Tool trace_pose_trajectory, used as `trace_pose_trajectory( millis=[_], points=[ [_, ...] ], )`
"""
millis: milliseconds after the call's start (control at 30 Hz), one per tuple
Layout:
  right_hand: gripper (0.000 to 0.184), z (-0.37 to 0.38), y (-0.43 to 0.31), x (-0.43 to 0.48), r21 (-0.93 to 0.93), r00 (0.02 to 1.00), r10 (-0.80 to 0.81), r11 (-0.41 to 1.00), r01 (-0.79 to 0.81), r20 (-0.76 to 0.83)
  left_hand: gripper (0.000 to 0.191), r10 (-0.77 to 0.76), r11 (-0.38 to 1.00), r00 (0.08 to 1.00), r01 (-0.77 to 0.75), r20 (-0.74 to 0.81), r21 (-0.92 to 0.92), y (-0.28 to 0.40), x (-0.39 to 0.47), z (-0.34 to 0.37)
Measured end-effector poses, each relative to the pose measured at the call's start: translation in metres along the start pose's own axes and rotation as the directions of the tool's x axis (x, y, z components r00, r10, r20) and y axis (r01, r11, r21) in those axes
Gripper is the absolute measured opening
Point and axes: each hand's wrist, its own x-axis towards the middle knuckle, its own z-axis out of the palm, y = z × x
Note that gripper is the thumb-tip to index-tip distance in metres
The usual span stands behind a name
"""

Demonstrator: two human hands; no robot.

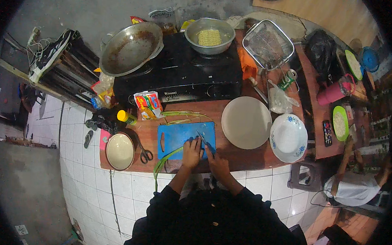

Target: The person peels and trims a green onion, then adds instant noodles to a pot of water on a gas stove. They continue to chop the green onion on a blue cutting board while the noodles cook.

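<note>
My left hand (192, 153) presses long green scallion stalks (168, 155) onto a blue cutting board (172, 137); their leafy ends hang past the table's near edge. In my right hand (217, 163) is a small knife (201, 135), its blade slanting up and left across the board, close by my left fingertips. A few small pale pieces lie on the board's far right part. More scallion stalks (186, 114) rest on the wooden table just beyond the board. The knife's handle is mostly hidden by my fingers.
Behind stands a black gas stove (181, 77) with a wok (133, 47) and a metal pot holding a noodle block (209, 38). Plates (246, 122) sit right of the board. Scissors (145, 154) and a bowl (120, 151) lie left. Another person (355, 189) sits at far right.
</note>
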Motion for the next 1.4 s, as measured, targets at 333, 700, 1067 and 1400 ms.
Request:
trace_pose_trajectory(
  millis=[333,700,1067,1400],
  points=[
    [0.063,0.006,0.000,0.001,-0.020,0.998,-0.007,1.000,0.008,0.067,0.055,0.002,1.000,1.000,-0.002,0.016,0.010,-0.002,0.000,0.002],
    [0.063,0.017,0.009,0.008,-0.018,0.997,-0.075,0.997,0.075,-0.022,0.061,-0.001,0.998,0.999,-0.002,0.042,0.070,-0.003,-0.002,0.003],
    [0.062,0.015,0.007,0.014,-0.010,0.992,-0.069,0.998,0.069,-0.106,0.063,-0.006,1.000,0.999,0.006,0.042,0.021,-0.003,-0.002,0.005],
    [0.062,0.007,0.007,0.007,-0.105,0.998,-0.034,0.994,0.028,-0.057,0.063,0.013,1.000,1.000,-0.013,-0.018,-0.026,-0.007,-0.004,0.008]
  ],
)
